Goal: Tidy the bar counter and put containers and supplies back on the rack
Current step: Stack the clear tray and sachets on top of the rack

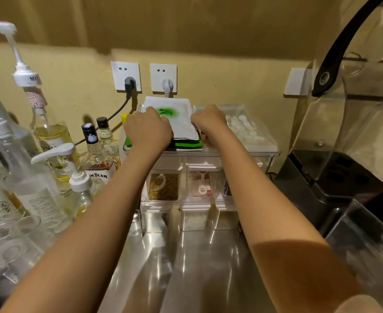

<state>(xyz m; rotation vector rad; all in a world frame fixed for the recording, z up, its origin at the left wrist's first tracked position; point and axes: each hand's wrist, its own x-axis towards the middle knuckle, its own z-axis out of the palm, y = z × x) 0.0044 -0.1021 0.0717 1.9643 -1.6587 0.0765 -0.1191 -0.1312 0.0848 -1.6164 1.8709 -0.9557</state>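
Note:
A clear plastic rack (242, 152) stands against the wall on the steel counter (197, 256). On its top lies a stack of flat pouches: a white one with a green print (174, 118) over a green and black one (189, 145). My left hand (147, 129) grips the stack's left side and my right hand (208, 122) grips its right side. Both fists are closed around the edges. Below, the rack holds clear containers (163, 186) of dried ingredients with small scoops.
Syrup pump bottles (50, 136) and a Jim Beam bottle (98, 168) crowd the left, with glasses (16, 245) in front. A bag of white pieces (242, 127) lies on the rack's right. A blender with a clear cover (344, 132) stands right. Two plugged wall sockets (144, 77) sit behind.

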